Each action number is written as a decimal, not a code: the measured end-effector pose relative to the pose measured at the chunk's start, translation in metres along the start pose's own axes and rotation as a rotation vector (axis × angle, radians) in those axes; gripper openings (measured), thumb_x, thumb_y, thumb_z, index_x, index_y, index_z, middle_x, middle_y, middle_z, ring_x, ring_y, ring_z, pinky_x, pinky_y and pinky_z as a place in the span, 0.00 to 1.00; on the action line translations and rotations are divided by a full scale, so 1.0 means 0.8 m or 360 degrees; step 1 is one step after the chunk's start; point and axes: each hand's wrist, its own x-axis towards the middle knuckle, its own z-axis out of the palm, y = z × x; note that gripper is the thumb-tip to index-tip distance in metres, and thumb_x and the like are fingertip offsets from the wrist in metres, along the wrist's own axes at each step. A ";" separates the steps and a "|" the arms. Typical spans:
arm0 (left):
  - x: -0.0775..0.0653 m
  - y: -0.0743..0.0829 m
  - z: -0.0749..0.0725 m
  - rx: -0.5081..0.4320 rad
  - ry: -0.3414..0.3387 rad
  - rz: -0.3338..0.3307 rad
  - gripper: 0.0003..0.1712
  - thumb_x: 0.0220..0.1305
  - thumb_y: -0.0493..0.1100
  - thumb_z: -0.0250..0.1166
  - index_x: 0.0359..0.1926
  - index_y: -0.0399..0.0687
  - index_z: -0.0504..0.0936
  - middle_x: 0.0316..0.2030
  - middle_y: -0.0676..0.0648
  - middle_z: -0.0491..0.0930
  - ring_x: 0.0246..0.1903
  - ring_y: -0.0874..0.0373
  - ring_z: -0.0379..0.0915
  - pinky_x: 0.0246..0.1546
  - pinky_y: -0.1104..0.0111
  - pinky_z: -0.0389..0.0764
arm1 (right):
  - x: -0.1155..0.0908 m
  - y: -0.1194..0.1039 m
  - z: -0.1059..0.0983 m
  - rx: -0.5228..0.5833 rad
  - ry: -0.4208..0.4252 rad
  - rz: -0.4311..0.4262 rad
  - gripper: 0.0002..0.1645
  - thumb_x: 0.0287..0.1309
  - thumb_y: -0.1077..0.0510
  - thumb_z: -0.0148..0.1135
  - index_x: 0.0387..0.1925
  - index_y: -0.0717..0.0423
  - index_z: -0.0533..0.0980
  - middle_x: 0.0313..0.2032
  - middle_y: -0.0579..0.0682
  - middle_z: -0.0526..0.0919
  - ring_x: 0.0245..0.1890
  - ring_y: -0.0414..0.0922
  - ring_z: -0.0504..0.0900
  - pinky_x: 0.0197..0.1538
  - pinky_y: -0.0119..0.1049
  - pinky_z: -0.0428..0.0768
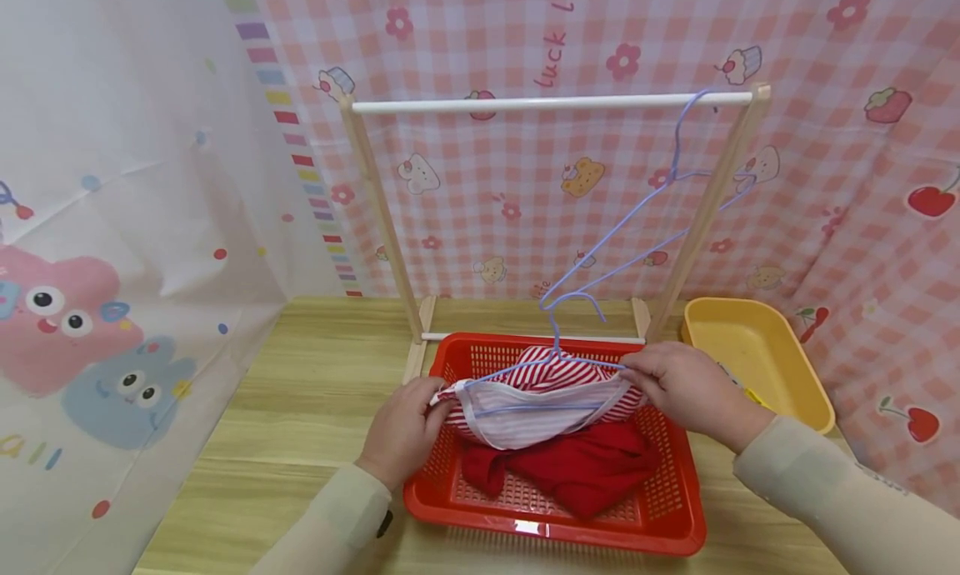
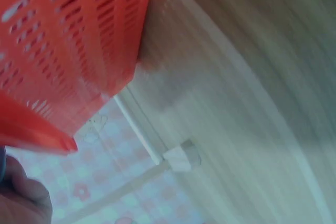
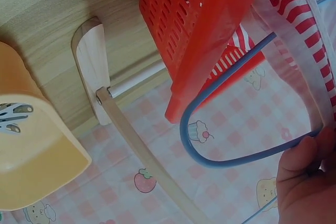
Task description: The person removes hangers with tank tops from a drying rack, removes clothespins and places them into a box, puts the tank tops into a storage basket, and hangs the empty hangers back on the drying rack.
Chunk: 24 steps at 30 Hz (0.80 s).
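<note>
In the head view, a red-and-white striped garment with a pale lining lies over the red basket. A light blue hanger runs through its opening, hook upward. My left hand pinches the garment's left edge. At the other side, my right hand pinches the edge together with the hanger's wire. The right wrist view shows that hanger's rounded end sticking out past the cloth, beside my fingers. Beneath the striped garment lies a dark red cloth. The left wrist view catches only part of my left hand.
Behind the basket stands a wooden rack with a white top rod. Another blue hanger hooks over the rod's right part. To the right is a yellow bin, with metal clips in it. Printed cloth backs the table.
</note>
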 end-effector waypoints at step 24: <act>0.007 -0.009 -0.061 0.0348 -0.0365 0.0086 0.06 0.71 0.47 0.70 0.34 0.57 0.87 0.30 0.59 0.82 0.36 0.60 0.76 0.44 0.62 0.83 | 0.003 -0.002 0.003 -0.0018 0.0027 0.0027 0.06 0.65 0.57 0.72 0.42 0.49 0.88 0.35 0.44 0.89 0.36 0.44 0.86 0.44 0.49 0.86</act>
